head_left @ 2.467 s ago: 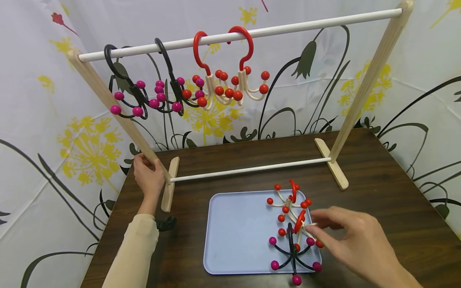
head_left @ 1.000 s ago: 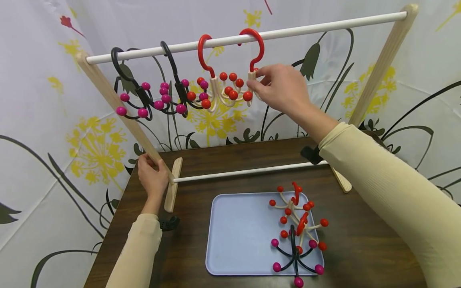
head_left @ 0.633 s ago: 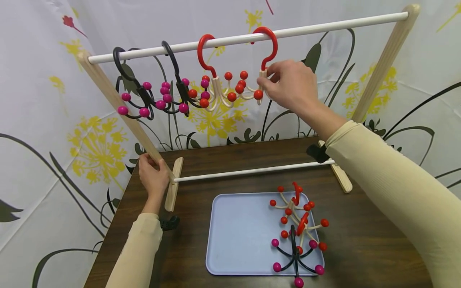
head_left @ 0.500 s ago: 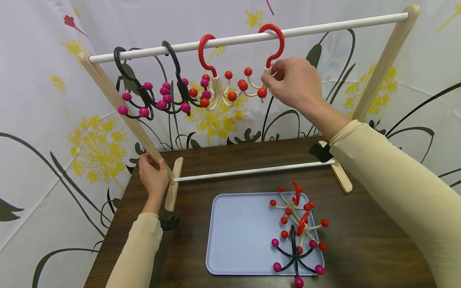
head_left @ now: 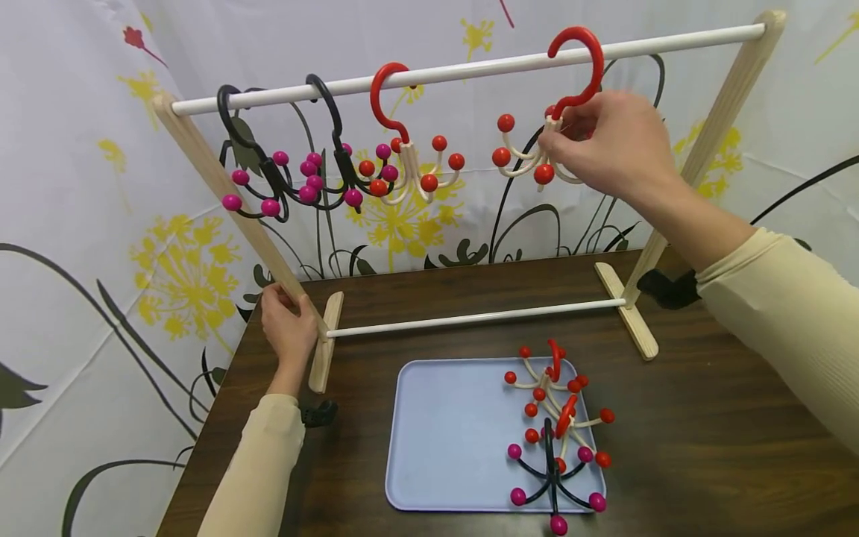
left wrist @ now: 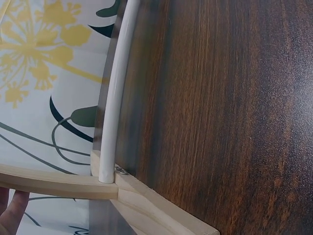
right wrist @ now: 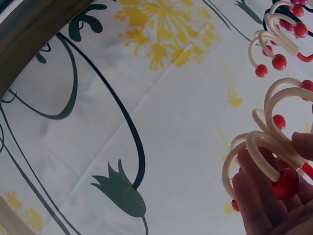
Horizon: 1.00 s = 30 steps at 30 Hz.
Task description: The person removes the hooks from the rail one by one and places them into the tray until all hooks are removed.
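My right hand [head_left: 617, 145] pinches the stem of a red-hooked hanger [head_left: 582, 37] with cream arms and red balls. The hook is at the height of the rack's white top rod [head_left: 470, 71], its tip showing in front of the rod. In the right wrist view, thumb and fingers hold the cream stem [right wrist: 286, 149]. My left hand [head_left: 290, 324] grips the rack's left wooden post [head_left: 251, 239] near its foot; only fingertips [left wrist: 14, 210] show in the left wrist view. Left along the rod hang another red hanger [head_left: 385, 97] and two black ones [head_left: 231, 119] [head_left: 329, 104] with magenta balls.
A pale blue tray [head_left: 443, 432] lies on the dark wooden table. Two red-hooked hangers [head_left: 555, 362] [head_left: 567, 418] and a black one [head_left: 550, 462] lie at its right side, partly over the edge. A lower white rod [head_left: 476, 319] joins the rack's feet.
My right hand came up from beside the tray, took the right-hand red hanger by its stem and moved it right along the rod, raising the hook. My left hand stayed on the post.
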### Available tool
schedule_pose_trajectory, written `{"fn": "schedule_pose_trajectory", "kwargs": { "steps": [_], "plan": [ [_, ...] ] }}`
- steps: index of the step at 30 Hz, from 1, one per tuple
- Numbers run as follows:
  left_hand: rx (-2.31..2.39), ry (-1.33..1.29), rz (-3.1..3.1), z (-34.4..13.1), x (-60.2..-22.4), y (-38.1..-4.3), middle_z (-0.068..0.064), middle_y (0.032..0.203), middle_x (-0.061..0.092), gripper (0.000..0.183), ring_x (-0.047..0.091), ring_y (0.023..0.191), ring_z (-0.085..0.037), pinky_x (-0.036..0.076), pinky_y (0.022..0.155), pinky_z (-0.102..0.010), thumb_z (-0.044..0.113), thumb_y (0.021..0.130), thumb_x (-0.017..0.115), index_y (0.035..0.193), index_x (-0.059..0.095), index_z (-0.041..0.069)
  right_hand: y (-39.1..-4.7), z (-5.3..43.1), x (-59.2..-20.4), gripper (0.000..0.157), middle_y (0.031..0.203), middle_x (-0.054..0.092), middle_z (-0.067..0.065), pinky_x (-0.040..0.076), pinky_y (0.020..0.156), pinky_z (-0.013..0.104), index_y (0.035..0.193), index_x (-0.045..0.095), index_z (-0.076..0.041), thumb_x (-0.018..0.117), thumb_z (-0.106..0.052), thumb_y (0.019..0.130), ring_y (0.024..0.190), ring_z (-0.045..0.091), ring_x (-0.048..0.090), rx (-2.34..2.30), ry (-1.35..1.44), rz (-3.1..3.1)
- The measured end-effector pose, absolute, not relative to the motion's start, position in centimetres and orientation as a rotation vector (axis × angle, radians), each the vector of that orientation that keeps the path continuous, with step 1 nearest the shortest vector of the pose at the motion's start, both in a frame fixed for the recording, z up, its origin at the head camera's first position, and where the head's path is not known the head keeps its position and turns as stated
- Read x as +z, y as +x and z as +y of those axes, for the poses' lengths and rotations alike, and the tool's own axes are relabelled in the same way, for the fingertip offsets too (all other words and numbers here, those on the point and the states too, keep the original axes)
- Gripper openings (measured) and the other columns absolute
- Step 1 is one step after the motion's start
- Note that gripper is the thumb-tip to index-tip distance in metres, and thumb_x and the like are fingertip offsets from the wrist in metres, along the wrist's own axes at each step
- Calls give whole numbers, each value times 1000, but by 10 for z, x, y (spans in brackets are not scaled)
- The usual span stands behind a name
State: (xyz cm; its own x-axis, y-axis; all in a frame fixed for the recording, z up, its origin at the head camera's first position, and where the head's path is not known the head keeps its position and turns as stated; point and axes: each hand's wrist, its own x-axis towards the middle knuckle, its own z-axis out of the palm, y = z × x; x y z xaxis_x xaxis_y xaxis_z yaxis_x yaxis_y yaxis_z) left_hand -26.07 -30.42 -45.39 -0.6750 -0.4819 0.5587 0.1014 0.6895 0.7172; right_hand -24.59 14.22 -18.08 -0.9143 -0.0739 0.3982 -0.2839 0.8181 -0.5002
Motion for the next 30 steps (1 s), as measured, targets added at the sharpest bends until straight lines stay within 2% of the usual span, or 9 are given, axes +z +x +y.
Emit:
{"fn": "schedule_pose_trajectory", "kwargs": {
  "steps": [3, 7, 12, 18, 23, 30],
  "plan": [
    [-970, 280, -2131, -305, -454, -260, -19, 96, 52, 34, 53, 85, -35, 39, 74, -48, 6, 87, 63, 118, 53, -3, -238, 145, -186, 47, 106, 71, 18, 39, 76, 39, 119, 69, -1, 59, -39, 92, 100, 30, 60, 813, 331, -2629],
    [-975, 280, -2134, -306, -454, -259, -20, 97, 52, 34, 53, 84, -35, 39, 74, -46, 4, 88, 62, 119, 52, -4, -227, 141, -204, 43, 99, 72, 18, 43, 71, 39, 112, 70, 0, 63, -36, 92, 90, 30, 64, 792, 436, -2658],
    [-959, 267, -2124, -307, -454, -258, -20, 95, 51, 33, 53, 83, -34, 38, 74, -46, 4, 87, 62, 117, 52, -5, -216, 127, -234, 25, 84, 73, 8, 46, 60, 35, 99, 73, -4, 69, -26, 87, 72, 20, 65, 838, 560, -2775],
    [-961, 255, -2102, -305, -450, -256, -21, 93, 52, 31, 52, 82, -34, 38, 74, -47, 2, 86, 62, 115, 53, -7, -202, 105, -277, 4, 69, 64, -4, 43, 57, 33, 85, 69, -11, 70, -14, 81, 60, 15, 53, 834, 850, -2830],
    [-971, 263, -2099, -304, -449, -257, -21, 94, 52, 31, 52, 82, -34, 38, 74, -46, 3, 86, 62, 114, 54, -5, -193, 93, -312, 10, 72, 63, -6, 48, 61, 29, 89, 69, -11, 72, -9, 79, 63, 11, 56, 864, 1058, -2851],
    [-973, 285, -2098, -307, -448, -255, -20, 95, 52, 32, 53, 83, -34, 38, 74, -46, 3, 86, 62, 115, 53, -5, -194, 79, -348, 16, 81, 70, -4, 54, 67, 27, 100, 75, -9, 67, -7, 85, 69, 9, 65, 838, 1167, -2972]
  ]
}}
